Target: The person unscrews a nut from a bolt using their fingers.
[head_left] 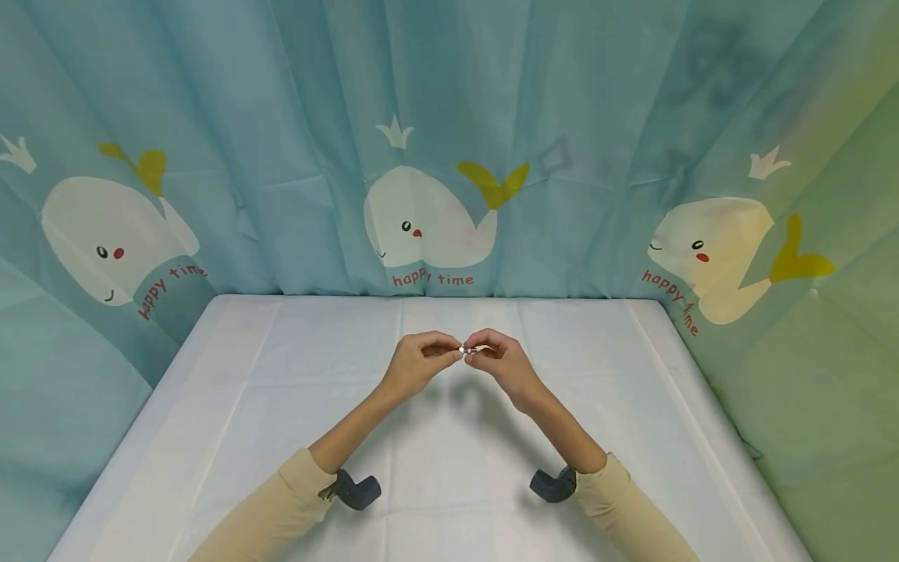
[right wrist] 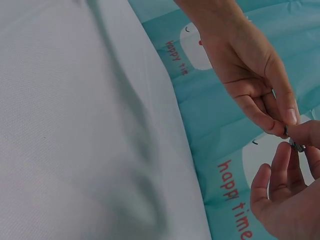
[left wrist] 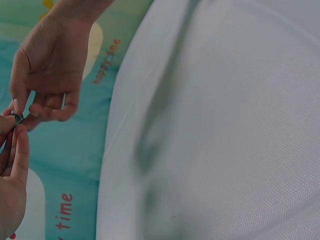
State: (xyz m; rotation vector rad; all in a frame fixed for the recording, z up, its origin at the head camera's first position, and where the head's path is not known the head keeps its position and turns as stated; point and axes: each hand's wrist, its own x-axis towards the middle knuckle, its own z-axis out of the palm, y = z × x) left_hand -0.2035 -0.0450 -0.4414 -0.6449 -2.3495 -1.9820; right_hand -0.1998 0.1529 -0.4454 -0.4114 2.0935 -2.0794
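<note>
Above the middle of the white table, both hands meet fingertip to fingertip at a small silvery metal piece (head_left: 471,351). My left hand (head_left: 414,363) pinches its left end between thumb and fingers. From the other side, my right hand (head_left: 509,367) pinches the right end. The right wrist view shows the metal piece (right wrist: 298,147) as shiny and ridged, with a dark bit beside it at the left fingertips. In the left wrist view the metal piece (left wrist: 18,118) looks round and is mostly covered by fingers. Whether it is one part or two joined, I cannot tell.
A white cloth covers the table (head_left: 295,437). Blue-green curtains (head_left: 449,78) with printed whales surround its back and sides. Black curved mounts (head_left: 358,492) stick out at both beige sleeves, near the forearms. Shadows of the arms fall on the cloth.
</note>
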